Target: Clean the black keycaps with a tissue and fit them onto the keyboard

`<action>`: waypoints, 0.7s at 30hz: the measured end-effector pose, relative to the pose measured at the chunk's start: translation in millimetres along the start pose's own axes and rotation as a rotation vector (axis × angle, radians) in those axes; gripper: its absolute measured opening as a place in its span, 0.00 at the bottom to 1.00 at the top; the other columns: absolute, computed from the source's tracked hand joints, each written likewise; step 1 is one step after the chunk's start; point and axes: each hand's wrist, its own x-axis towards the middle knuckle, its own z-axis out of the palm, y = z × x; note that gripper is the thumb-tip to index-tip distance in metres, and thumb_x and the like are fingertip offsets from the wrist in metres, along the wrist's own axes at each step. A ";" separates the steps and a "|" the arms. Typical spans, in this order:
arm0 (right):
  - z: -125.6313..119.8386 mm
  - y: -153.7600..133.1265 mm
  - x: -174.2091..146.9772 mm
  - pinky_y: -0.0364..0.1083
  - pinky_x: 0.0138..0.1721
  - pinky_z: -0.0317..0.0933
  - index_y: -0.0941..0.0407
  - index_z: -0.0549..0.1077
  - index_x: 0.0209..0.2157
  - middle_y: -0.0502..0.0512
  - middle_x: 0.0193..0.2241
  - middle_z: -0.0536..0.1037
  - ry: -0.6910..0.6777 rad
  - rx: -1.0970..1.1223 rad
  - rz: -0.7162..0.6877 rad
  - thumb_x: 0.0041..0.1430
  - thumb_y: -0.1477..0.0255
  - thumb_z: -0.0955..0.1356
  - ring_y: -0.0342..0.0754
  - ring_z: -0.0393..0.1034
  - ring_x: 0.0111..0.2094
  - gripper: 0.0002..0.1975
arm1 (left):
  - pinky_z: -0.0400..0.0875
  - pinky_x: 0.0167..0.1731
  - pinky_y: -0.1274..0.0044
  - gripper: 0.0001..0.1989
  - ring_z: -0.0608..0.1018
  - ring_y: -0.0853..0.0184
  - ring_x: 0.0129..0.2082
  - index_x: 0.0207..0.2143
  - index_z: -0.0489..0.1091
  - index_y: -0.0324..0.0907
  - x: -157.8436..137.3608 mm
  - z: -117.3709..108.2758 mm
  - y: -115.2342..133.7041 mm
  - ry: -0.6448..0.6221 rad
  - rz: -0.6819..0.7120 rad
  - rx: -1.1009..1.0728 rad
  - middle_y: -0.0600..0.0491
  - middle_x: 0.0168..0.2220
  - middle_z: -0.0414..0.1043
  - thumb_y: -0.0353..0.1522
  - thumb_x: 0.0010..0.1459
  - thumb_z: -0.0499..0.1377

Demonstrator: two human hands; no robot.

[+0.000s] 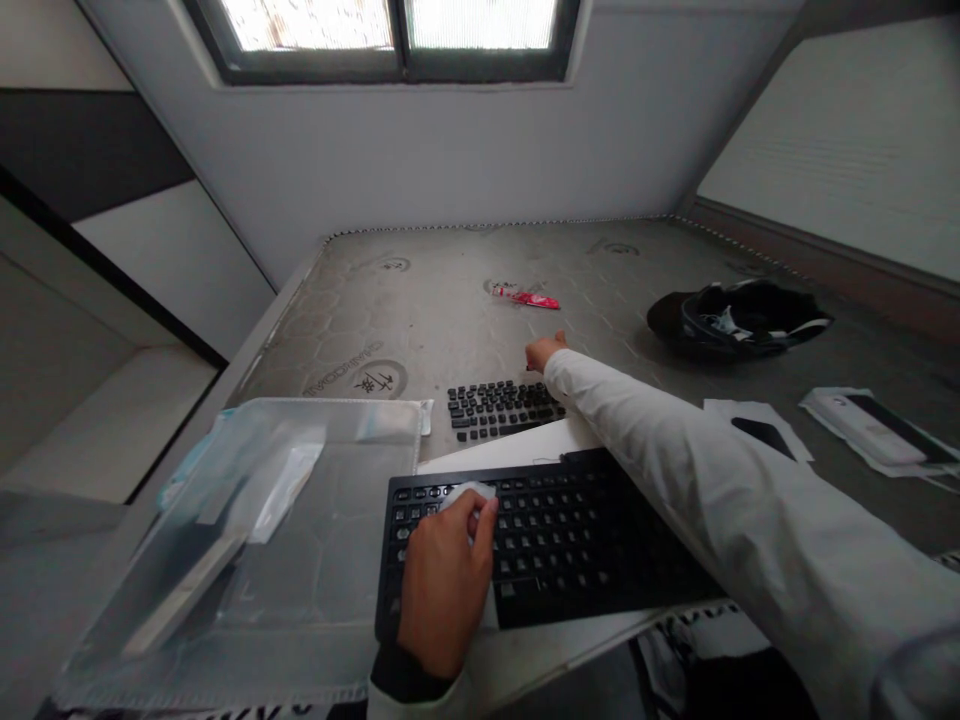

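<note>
My left hand (450, 575) is closed around a crumpled white wipe (472, 492) over the left part of a black keyboard (551, 515), whose keycaps are off. Stretched out across the keyboard's right side, my right arm hides part of it. My right hand (546, 352) is at the upper right of a group of loose black keycaps (499, 408), laid out in rows. Its fingers look bent and pinched together; a tiny dark bit shows at their tips, too small to name. Beneath the keyboard lies a white board (510, 448).
A clear plastic case (352, 560) stands left of the keyboard. Beyond the keycaps a red and white packet (529, 298) lies on the grey mattress (442, 340). On the right are a black cap (735, 320), a white sheet with a dark piece (757, 432) and a white package (870, 428).
</note>
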 end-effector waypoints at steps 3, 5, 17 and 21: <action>-15.9 12.4 -21.8 0.54 0.43 0.66 0.57 0.66 0.50 0.57 0.48 0.69 -0.048 -0.061 0.045 0.61 0.66 0.65 0.50 0.69 0.44 0.17 | 0.53 0.24 0.80 0.15 0.74 0.69 0.24 0.29 0.69 0.47 -2.7 -1.5 0.0 0.007 0.046 0.006 0.58 0.23 0.72 0.39 0.64 0.47; -27.5 20.3 -41.4 0.54 0.44 0.65 0.58 0.67 0.48 0.58 0.47 0.71 -0.042 -0.074 0.059 0.61 0.67 0.65 0.50 0.69 0.43 0.15 | 0.55 0.25 0.80 0.14 0.75 0.69 0.25 0.30 0.69 0.47 -5.0 -3.2 0.4 0.025 0.078 0.014 0.58 0.23 0.72 0.38 0.64 0.47; -80.9 45.0 -237.3 0.51 0.41 0.45 0.51 0.74 0.41 0.57 0.42 0.78 0.287 0.093 -0.027 0.60 0.73 0.61 0.53 0.69 0.43 0.12 | 0.59 0.27 0.78 0.10 0.76 0.65 0.28 0.34 0.67 0.43 -25.5 -14.0 2.5 0.121 -0.049 0.191 0.56 0.25 0.73 0.38 0.53 0.61; -81.4 30.7 -321.3 0.54 0.43 0.48 0.46 0.74 0.41 0.54 0.40 0.79 0.388 0.391 0.021 0.59 0.68 0.61 0.55 0.70 0.42 0.13 | 0.61 0.30 0.77 0.04 0.77 0.64 0.32 0.34 0.69 0.43 -30.5 -15.7 6.4 0.097 -0.062 0.215 0.53 0.29 0.75 0.33 0.56 0.57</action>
